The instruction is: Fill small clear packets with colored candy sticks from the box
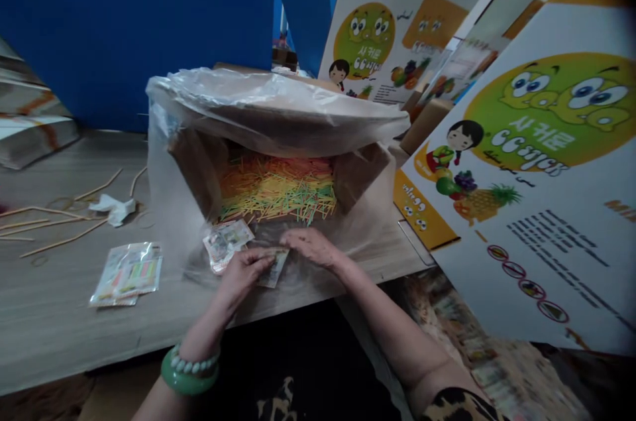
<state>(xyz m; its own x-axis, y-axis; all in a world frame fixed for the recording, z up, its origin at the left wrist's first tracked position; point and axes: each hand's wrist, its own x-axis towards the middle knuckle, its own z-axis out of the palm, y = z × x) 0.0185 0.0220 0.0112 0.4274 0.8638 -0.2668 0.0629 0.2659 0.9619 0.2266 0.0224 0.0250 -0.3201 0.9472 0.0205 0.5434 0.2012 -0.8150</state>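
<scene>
Held low in front of the carton [206,162], near the front edge of the bench [59,335]: a small packet [275,270], tilted, printed side partly covered. Pinched along the upper left by the left hand [247,268], thumb and fingers brought together on the edge; met near the upper right corner by the right hand [308,245], fingers bent and close together, whether gripping or merely touching too hard to make out. Looks very light, thin and soft, probably plastic film; should bend easily and keep little shape without support. Likely slides readily under dry fingers and over the clear liner [278,91] draped around the carton, so best taken by a margin or corner, between thumb and forefinger, rather than across the middle. Could crease under a hard pinch. Just beside the left hand, similar packets [226,240] on the liner; farther left, more glossy packets [130,272] flat on the bench, probably just as slick and easiest to lift by an edge. Inside the carton, a loose heap of thin coloured sticks [278,192], apparently light and brittle; best pinched gently as a small bundle, never squeezed hard or bent.
</scene>
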